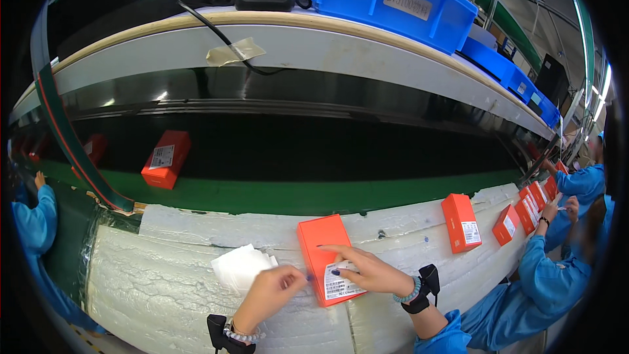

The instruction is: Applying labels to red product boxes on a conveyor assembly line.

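An orange-red box (314,239) lies on the wrapped bench in front of me, with a white printed label (337,286) on its lower part. Over that label is my right hand (372,274), its fingers stretched out and the fingertips on or just above the box. My left hand (272,294) is closed beside the box's left edge, thumb and fingers drawn together at the label. Whether anything small sits between them is hidden. White paper sheets (239,267) lie just left of the box, behind my left hand.
Beyond the bench runs a dark green conveyor (275,151) carrying another orange-red box (167,157). To the right stand a labelled box (461,223) and several more. Co-workers in blue work at both sides. Blue bins (393,0) sit on the shelf above; a strap (72,144) hangs at left.
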Available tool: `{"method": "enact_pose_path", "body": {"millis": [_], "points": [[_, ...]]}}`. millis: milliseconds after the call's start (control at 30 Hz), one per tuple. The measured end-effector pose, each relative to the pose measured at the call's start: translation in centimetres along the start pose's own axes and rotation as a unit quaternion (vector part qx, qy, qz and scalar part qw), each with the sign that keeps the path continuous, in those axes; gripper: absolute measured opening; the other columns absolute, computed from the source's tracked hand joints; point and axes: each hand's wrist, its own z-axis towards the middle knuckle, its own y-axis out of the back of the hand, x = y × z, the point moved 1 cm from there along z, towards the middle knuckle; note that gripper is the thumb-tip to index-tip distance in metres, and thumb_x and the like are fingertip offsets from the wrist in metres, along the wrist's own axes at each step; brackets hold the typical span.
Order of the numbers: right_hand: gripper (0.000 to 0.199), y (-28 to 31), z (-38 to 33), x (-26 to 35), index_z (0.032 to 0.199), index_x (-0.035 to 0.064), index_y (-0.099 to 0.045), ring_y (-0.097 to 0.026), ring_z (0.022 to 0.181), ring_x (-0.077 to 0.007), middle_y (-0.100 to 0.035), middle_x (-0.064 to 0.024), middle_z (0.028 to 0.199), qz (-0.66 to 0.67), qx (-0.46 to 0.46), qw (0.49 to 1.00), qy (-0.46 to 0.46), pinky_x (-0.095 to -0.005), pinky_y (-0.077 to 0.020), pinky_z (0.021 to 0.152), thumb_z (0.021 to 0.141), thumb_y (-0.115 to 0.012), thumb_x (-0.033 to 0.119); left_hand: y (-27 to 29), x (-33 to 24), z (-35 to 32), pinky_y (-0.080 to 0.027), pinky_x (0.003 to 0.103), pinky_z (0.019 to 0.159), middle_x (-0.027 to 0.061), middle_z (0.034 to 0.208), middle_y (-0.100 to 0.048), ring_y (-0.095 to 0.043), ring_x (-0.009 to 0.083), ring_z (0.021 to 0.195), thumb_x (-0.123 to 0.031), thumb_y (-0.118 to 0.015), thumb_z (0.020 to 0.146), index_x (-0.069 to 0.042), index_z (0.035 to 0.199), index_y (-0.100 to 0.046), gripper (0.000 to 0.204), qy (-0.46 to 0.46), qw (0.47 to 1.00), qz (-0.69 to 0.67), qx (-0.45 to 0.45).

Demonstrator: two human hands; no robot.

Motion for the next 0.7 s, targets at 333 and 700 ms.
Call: {"method": "enact_pose_path", "body": {"millis": [333, 700], "points": [[0.048, 0.2, 1.0, 0.9, 0.138, 0.0099, -0.039, -0.057, 0.096, -0.0333, -0.059, -0.0174, 0.099, -0.021, 0.074, 0.997, -0.019, -0.0405, -0.0446, 0.084, 0.091, -0.051, 0.008, -1.9, 0.8, 0.0, -0.051, 0.028, 0.066, 0.007, 0.078, -0.07, -0.065, 0.0163, 0.069, -0.023, -0.067, 0.087, -0.003, 0.091, -0.068, 0.02, -0.002, 0.971, 0.081, 0.223], [0.044, 0.0, 1.2, 0.9, 0.134, 0.0075, -0.042, -0.057, 0.101, -0.0354, -0.059, -0.021, 0.106, -0.066, 0.084, 0.994, -0.002, -0.0413, -0.0454, 0.086, 0.091, -0.05, 0.007, -2.0, 1.0, -0.2, -0.051, 0.031, 0.066, 0.0088, 0.081, -0.069, -0.066, 0.021, 0.07, -0.028, -0.064, 0.089, -0.003, 0.088, -0.067, 0.025, -0.013, 0.969, 0.048, 0.241]]}}
